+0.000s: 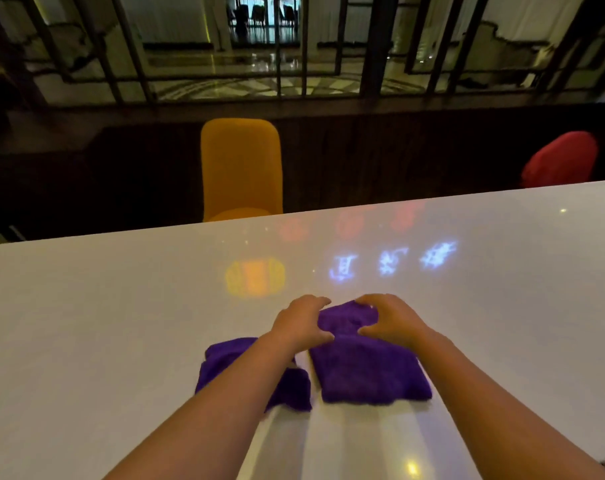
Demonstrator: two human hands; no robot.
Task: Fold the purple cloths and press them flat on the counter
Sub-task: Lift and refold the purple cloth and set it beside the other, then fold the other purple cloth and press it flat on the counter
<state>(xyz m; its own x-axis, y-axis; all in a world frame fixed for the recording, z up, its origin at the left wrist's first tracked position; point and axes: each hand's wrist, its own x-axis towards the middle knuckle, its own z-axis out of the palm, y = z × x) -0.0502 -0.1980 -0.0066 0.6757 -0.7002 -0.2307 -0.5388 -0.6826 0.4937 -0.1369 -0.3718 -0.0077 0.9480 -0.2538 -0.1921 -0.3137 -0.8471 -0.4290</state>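
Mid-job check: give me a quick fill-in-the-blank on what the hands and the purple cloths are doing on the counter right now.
1. Both hands, left hand and right hand, rest on the far end of the ____ of the two purple cloths.
2. The left forearm passes over the other cloth, which neither hand ____.
3. Beyond the white counter stands a chair coloured ____.

Missing words: right-hand; touches; yellow
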